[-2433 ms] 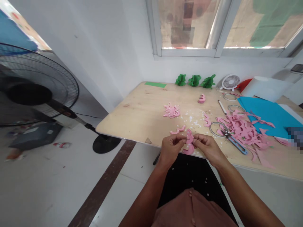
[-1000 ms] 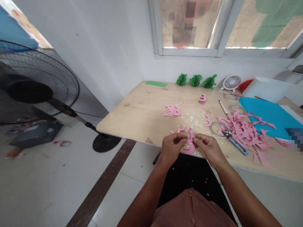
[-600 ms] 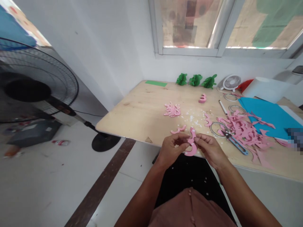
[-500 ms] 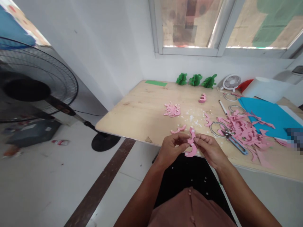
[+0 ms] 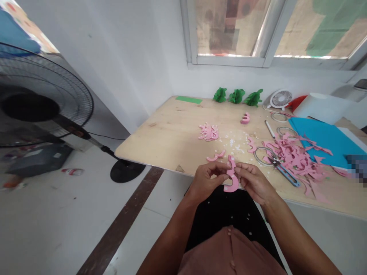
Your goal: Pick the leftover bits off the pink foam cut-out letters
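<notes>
Between my hands, at the table's front edge, is a curved pink paper cutout shaped like a 3, with small white squares on it. My left hand pinches it from the left side. From the right, my right hand grips its edge between thumb and fingers. Just beyond lies another curved pink cutout on the table. Farther back sit a pile of pink cutouts and a stacked pink 3. Small white bits are scattered beside the pile.
On the right are pink paper scraps, scissors, tape rings, a white pen and blue sheets. Green paper shapes and a small white fan stand along the wall. A large black fan stands left of the table.
The pink cutout has shifted very slightly toward me and turned a little in my fingers. Both hands keep their grip; the things on the table stay as they were.
</notes>
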The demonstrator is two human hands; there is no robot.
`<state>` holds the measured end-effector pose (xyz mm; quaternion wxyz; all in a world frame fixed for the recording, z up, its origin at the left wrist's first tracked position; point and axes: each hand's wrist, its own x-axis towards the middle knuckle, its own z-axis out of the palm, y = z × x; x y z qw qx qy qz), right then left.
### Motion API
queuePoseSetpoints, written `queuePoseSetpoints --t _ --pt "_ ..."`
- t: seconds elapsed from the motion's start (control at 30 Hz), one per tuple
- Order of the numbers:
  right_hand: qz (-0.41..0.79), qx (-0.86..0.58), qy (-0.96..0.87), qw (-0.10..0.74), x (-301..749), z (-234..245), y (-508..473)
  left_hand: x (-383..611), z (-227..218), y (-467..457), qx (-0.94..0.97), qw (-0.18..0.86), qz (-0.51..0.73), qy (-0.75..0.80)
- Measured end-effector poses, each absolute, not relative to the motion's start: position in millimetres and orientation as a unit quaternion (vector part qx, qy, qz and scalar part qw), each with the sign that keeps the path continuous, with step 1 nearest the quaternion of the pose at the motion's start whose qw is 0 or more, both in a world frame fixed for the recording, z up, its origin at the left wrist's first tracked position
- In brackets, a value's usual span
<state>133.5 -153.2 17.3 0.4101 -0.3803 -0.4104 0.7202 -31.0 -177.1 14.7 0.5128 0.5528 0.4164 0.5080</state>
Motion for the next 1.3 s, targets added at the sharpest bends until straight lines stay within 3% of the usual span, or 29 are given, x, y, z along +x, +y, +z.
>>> queuePoseSetpoints --t 0.77,1.3 --pt "0.664 -0.416 -0.460 0.419 132.0 19.6 -156.5 -32.2 15.4 -180.5 0.589 0.469 0.491 0.439" --pt "0.645 -0.417 -0.484 0.419 131.1 20.6 -158.3 -28.2 11.8 -182.7 0.473 0.590 0.527 0.388"
